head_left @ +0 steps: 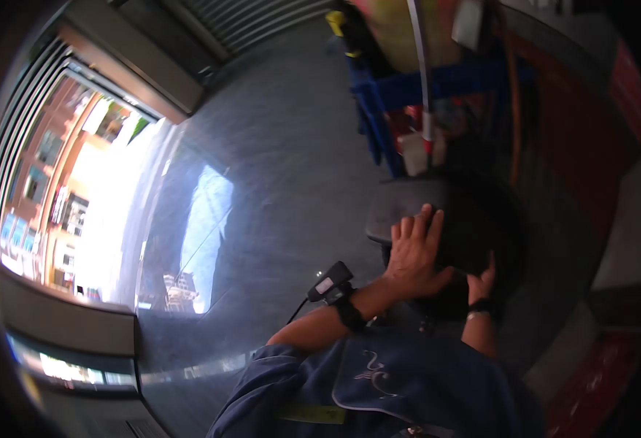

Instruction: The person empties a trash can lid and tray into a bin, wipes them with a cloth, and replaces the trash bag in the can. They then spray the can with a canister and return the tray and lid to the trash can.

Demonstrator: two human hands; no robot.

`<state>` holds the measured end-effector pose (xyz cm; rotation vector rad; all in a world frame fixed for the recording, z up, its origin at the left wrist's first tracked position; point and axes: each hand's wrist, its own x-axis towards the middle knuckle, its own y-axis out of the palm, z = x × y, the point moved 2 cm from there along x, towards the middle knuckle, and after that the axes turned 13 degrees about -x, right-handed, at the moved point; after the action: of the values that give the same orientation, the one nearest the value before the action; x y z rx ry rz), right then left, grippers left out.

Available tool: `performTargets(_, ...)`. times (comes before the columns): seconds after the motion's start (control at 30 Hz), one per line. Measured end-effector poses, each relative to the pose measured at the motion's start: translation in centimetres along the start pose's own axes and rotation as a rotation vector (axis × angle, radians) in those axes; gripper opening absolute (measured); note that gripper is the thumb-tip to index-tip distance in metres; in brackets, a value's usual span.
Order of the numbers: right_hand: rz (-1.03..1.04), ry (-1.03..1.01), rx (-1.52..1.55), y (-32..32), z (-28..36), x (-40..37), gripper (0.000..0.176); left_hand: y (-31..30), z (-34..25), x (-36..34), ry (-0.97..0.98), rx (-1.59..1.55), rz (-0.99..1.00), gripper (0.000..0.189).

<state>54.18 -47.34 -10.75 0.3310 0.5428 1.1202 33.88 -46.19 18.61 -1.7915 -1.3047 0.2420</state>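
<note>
A black, rounded thing (481, 212) with a flat top panel (408, 198) stands close in front of my body. What it is I cannot tell, since it is very dark. My left hand (416, 248) lies over the panel, fingers stretched forward and thumb out to the side. To its right, my right hand (482, 281) is at the near side of the black thing, one finger stretched upward and the others partly hidden. A black strap with a small device (331, 281) is on my left wrist, and a dark band (479, 307) circles my right wrist.
Beyond the black thing stands a blue cart (437, 85) loaded with various items, with a pale pole (424, 73) rising beside it. The smooth grey floor (284, 146) extends left to a bright open doorway (116, 212). A red surface (597, 394) is at the lower right.
</note>
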Motion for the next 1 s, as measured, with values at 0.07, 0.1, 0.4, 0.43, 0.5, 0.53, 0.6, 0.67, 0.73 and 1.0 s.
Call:
performTargets(0.07, -0.125, 0.32, 0.604, 0.5, -0.6, 0.1, 0.04, 1.2, -0.2, 0.0, 0.043, 0.032, 0.013, 0.089)
performTargets(0.1, -0.117, 0.279, 0.562, 1.1, -0.3, -0.5, 0.042, 1.4, 0.0, 0.1, 0.061, 0.059, 0.009, 0.089)
performTargets(0.4, 0.089, -0.117, -0.439, 3.5, 0.6, -2.6, 0.086, -3.7, 5.9, 2.8, 0.233, -0.327, -0.207, 0.068)
performTargets(0.43, 0.033, -0.02, -0.295, 4.7, 2.6, -2.7, 0.087, -5.5, 7.5, 2.8, 0.075, -0.472, -0.363, 0.063)
performTargets(0.5, 0.001, -0.043, -0.383, 5.1, 4.1, -2.4, 0.088, -8.3, 12.8, 1.9, -0.321, -0.862, -0.582, 0.059)
performTargets(0.53, 0.0, -0.162, -0.615, 4.1, 3.5, -2.3, 0.087, -8.1, 14.7, 1.3, -0.427, -1.005, -0.667, 0.06)
performTargets(0.6, -0.052, 0.176, 0.161, 2.0, -0.7, 1.5, 0.081, -7.1, 17.3, 0.9, -0.64, -1.286, -0.841, 0.062)
performTargets(0.67, -0.012, -0.022, -0.314, 3.7, 1.7, -0.2, 0.06, -1.6, 14.1, 2.3, -0.412, -1.579, -0.364, 0.065)
performTargets(0.73, 0.036, -0.146, -0.771, 5.7, 5.1, -2.2, 0.045, 0.0, 5.0, 4.7, -0.29, -1.288, -0.213, 0.067)
performTargets(1.0, -0.056, 0.074, 0.416, 2.5, 10.2, 6.1, 0.026, -3.5, 1.5, 8.0, -0.256, -1.263, -0.126, 0.068)
